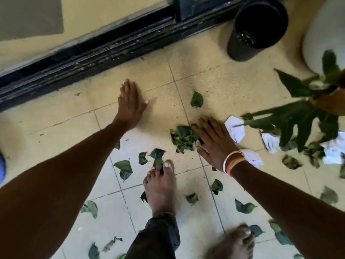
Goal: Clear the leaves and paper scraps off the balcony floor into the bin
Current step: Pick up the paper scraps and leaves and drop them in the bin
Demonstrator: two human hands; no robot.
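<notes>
A small heap of green leaves [183, 138] lies on the cream tiled floor [214, 85]. My right hand [214, 139] is flat with straight fingers, pressed against the heap's right side. My left hand [129, 103] lies open and flat on bare tile to the heap's left, holding nothing. One single leaf [197, 99] sits beyond the heap. Several loose leaves [124, 169] are scattered around my bare feet. White paper scraps [236, 128] lie to the right of my right hand. The black bin [257, 27] stands at the top right, open, with a little debris inside.
A potted plant [306, 116] with long leaves leans in at the right, over more paper scraps [334, 152]. A white rounded object [323, 34] stands beside the bin. A dark sliding-door track [93, 58] runs along the far edge. My bare feet [160, 186] stand among the leaves.
</notes>
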